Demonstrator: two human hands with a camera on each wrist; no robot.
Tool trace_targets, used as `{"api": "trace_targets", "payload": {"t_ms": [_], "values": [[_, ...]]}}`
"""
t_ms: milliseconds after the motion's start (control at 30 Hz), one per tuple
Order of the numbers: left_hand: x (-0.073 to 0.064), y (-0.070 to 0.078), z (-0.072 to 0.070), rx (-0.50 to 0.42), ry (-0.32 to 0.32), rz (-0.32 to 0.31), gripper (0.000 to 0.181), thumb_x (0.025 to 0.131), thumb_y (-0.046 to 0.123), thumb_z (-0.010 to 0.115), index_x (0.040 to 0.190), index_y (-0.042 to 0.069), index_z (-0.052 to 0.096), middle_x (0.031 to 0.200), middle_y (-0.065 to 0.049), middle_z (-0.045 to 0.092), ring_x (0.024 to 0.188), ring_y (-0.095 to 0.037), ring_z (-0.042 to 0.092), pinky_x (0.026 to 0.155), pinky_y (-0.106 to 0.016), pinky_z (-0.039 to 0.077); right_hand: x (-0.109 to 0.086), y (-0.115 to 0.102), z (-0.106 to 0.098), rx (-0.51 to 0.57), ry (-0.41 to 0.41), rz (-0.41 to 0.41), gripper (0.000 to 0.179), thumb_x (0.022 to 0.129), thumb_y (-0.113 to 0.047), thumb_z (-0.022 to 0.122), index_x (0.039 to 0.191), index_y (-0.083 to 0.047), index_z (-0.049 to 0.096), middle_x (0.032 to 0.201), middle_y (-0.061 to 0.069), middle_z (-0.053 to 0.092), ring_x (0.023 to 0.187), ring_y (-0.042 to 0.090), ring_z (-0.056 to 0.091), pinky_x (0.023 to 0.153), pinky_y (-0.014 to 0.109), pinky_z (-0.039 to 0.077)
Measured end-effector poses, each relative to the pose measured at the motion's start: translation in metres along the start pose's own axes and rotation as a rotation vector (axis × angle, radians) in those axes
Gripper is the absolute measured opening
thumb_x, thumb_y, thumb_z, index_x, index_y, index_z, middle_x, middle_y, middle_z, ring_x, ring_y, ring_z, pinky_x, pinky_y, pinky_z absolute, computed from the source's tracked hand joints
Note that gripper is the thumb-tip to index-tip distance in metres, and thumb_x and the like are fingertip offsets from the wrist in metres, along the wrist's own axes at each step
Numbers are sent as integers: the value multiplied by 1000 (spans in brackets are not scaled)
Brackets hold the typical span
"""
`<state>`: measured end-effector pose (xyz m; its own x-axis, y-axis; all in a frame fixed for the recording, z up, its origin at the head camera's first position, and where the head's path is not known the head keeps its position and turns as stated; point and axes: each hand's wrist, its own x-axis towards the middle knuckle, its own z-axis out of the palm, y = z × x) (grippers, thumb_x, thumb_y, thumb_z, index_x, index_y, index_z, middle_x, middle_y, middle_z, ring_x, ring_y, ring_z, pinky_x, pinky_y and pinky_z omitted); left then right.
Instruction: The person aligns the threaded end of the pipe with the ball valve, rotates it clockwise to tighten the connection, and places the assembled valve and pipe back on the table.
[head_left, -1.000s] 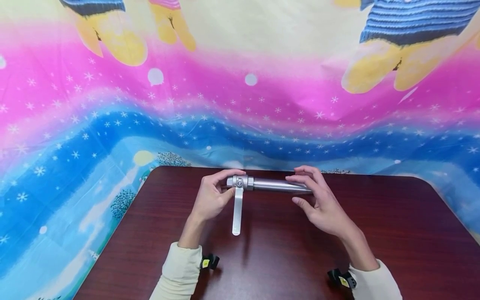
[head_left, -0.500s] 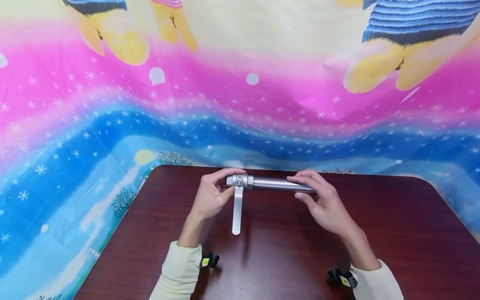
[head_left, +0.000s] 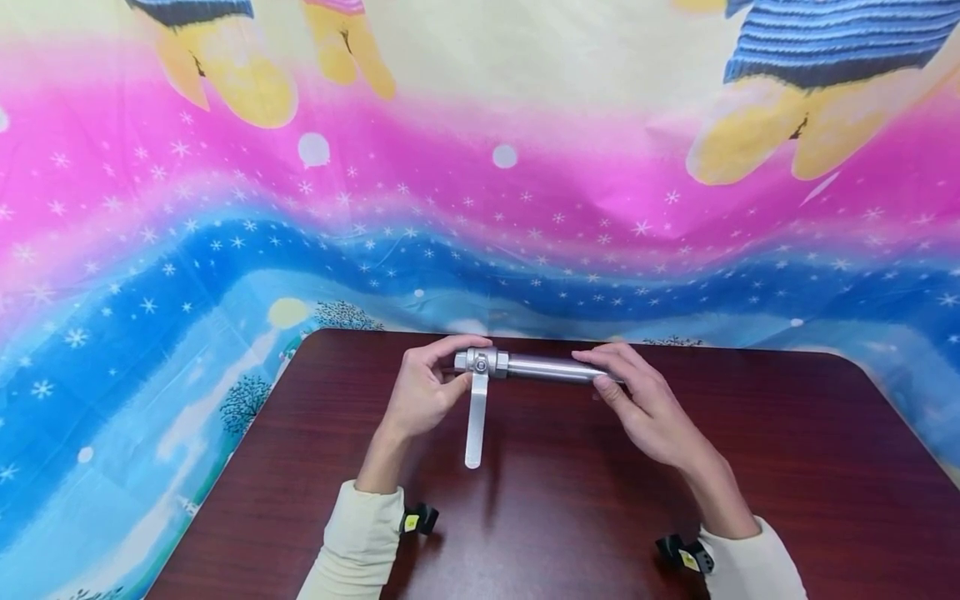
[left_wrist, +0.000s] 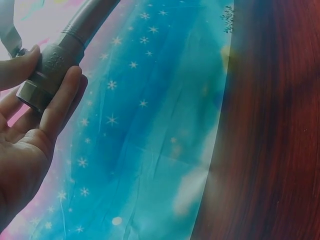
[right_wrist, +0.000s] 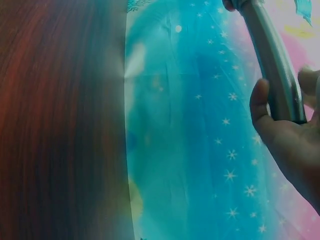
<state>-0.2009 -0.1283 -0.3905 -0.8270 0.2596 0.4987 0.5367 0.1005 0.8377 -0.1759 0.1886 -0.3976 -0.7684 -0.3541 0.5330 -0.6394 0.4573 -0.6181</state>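
My left hand (head_left: 422, 393) grips a steel ball valve (head_left: 489, 361) by its left end, thumb in front and fingers behind. The valve's flat lever (head_left: 475, 425) points down towards me. A smooth steel pipe (head_left: 547, 368) runs rightward from the valve's hex end, the two in line and held above the tabletop. My right hand (head_left: 654, 410) holds the pipe's far end between thumb and fingers, hiding that tip. In the left wrist view the valve's hex end (left_wrist: 36, 95) sits among the fingers. The right wrist view has the pipe (right_wrist: 275, 65) between thumb and fingers.
A dark red-brown wooden table (head_left: 570, 517) lies below. Behind it hangs a printed cloth (head_left: 480, 208) in pink and blue with snowflakes. Each cream sleeve has a black wrist device (head_left: 422, 520) at its cuff.
My right hand has closed in from around the pipe's right end, with the thumb rising to meet the pipe. The left hand, valve and lever stay almost in place.
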Motion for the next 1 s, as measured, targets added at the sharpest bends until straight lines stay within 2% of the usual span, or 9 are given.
{"api": "trace_targets", "payload": {"t_ms": [133,267,400,500,733,1000], "values": [[0,-1,0,29,12,-16,48,84,-17,66,126,3,77,114,-20,76,76,-14,61,63,-21,49,-1,-3,1,49,-25,59,54,100,7,64,149,-14,59,149,9,49,130,8,47,103,11,41],[0,-2,0,36,24,-24,47,84,-18,66,126,3,77,116,-20,76,76,-14,61,63,-21,48,-1,-5,2,81,-27,77,58,93,20,62,140,-13,61,146,12,42,131,6,42,100,7,42],[1,0,0,27,20,-24,47,84,-17,66,126,2,76,115,-21,75,76,-13,61,63,-21,49,0,-3,2,40,-4,19,53,90,24,64,129,-11,65,134,8,49,125,5,44,92,11,42],[1,0,0,18,17,-24,48,84,-17,66,126,2,76,114,-21,75,76,-13,61,64,-21,49,0,-3,2,14,12,-15,51,90,23,67,127,-12,67,130,5,54,121,5,47,88,12,43],[0,1,-1,-3,15,-16,47,85,-18,65,127,0,76,116,-23,75,78,-12,62,65,-21,50,1,-2,0,-3,27,-18,54,91,18,70,134,-15,70,130,3,61,122,3,52,96,8,44],[0,2,-1,-20,14,-7,46,85,-18,64,127,-1,75,116,-24,75,77,-12,61,64,-20,48,1,0,0,0,44,-41,54,92,16,70,139,-12,70,133,4,65,126,2,55,103,7,42]]}}
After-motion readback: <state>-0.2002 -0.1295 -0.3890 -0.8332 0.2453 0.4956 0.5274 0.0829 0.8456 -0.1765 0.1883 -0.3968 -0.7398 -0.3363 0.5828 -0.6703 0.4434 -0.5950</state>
